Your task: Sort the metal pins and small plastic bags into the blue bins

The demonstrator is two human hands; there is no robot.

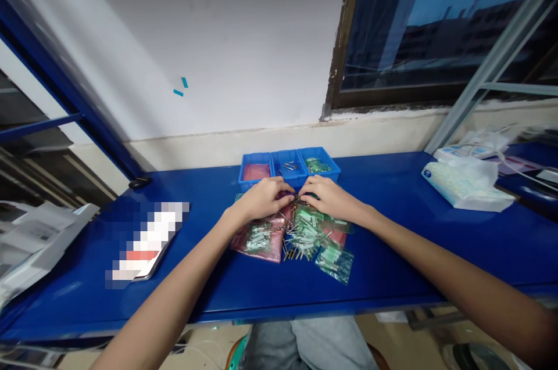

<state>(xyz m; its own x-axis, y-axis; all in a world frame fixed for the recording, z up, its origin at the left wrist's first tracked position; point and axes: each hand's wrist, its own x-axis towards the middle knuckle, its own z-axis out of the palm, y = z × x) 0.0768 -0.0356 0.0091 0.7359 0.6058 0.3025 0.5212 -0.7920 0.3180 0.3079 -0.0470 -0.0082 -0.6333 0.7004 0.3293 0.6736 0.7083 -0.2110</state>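
My left hand (pixel 267 197) and my right hand (pixel 325 196) nearly meet over a pile of small parts, just in front of the blue bins. Their fingers are bent and drawn together at small dark metal pieces, too small to make out. Under and around the hands lie pink bags (pixel 270 245), green-tinted clear bags (pixel 307 230) with pale strips inside, and loose metal pins (pixel 293 251). One small green bag (pixel 335 263) lies nearest the front edge. Behind the hands, the left bin (pixel 248 184) holds pink material, the middle bin (pixel 288 172) metal pieces, the right bin (pixel 333 175) green bags.
A blue table (pixel 383 268) carries everything. At its left lie a partly blurred flat item (pixel 152 242) and white packaging (pixel 39 242). A tissue pack (pixel 468 184) and cables are at the right. A wall and window stand behind.
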